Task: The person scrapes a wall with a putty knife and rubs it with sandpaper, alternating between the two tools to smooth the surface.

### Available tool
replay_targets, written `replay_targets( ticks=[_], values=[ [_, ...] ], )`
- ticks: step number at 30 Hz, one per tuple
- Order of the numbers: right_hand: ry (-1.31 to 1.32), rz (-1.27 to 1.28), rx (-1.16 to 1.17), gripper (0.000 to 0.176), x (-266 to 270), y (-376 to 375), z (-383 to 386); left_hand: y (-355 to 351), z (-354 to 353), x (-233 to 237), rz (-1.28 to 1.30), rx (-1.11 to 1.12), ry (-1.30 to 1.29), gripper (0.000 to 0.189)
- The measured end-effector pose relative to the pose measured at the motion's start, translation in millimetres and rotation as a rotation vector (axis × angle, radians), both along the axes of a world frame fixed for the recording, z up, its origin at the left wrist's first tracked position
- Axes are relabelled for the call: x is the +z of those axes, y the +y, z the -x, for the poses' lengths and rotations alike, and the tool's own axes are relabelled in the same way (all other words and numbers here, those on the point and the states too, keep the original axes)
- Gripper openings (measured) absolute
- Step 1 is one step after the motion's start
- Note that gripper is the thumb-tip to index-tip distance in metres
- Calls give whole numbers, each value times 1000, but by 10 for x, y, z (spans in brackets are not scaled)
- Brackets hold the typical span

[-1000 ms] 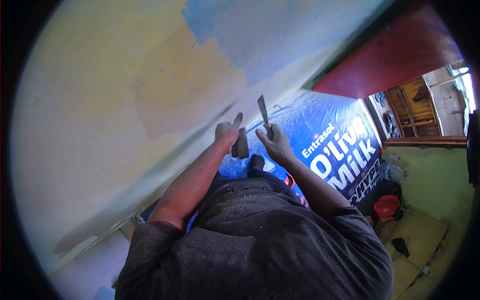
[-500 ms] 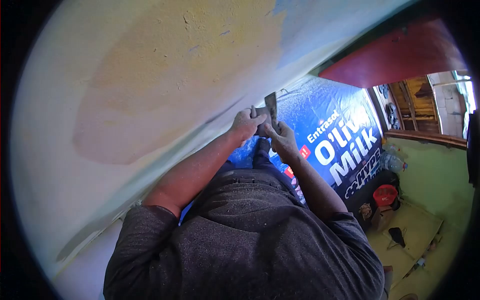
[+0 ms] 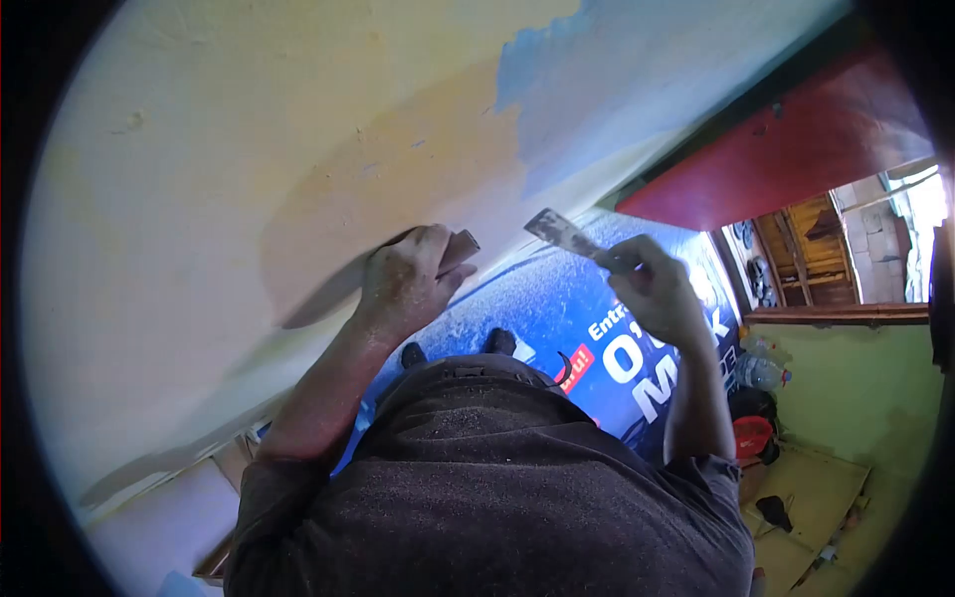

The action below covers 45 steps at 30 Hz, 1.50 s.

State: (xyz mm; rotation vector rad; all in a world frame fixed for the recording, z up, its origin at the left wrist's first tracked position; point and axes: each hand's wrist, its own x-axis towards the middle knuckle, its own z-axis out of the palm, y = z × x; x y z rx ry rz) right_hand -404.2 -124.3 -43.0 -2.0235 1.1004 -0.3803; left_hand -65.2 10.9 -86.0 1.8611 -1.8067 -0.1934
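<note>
My left hand [image 3: 406, 279] is wrapped round a brownish-grey sanding block [image 3: 458, 253], held against or very close to the wall [image 3: 398, 169]. The wall's paint is patchy, cream and yellowish with a blue area, and my hand's shadow falls across it. Out to the right, my right hand [image 3: 652, 287] grips a putty knife [image 3: 562, 230] by its handle. Its worn, stained blade points left toward the wall. Pale dust coats my fingers and forearms.
A blue printed banner [image 3: 537, 308], strewn with white dust along the wall, covers the floor under my feet. A red panel [image 3: 776, 149] juts out at upper right. Beyond lie plastic bottles [image 3: 764, 370], a red bowl [image 3: 752, 436] and a window-like opening [image 3: 826, 249].
My hands were together at the putty knife and block; now they are apart. The left has moved left to the wall with the block, the right has swung right with the putty knife.
</note>
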Motion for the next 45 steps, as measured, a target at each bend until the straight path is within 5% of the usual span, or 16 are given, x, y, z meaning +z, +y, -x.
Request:
replay_targets(
  ticks=[4, 7, 12, 16, 32, 33, 45],
  values=[
    [-84, 375, 51, 25, 1029, -190, -138, 115, 38, 471, 246, 57, -19, 44],
    [-226, 210, -28, 24, 1269, -244, -191, 302, -26, 818, 373, 108, -72, 46],
    [-329, 357, 12, 17, 1615, -174, -379, 565, -178, 1114, 393, 253, -85, 44],
    [-507, 573, 2, 12, 1752, -279, -558, 586, -261, 1076, 378, 159, -59, 43],
    [-403, 460, -14, 7, 1646, -290, -923, 529, -346, 1005, 431, 111, -95, 40],
    [-567, 489, -13, 11, 1674, -305, -925, 534, -360, 989, 441, 101, -98, 40],
    [-663, 600, -69, 17, 1676, -284, -1104, 525, -399, 958, 419, 99, -133, 42]
  ],
)
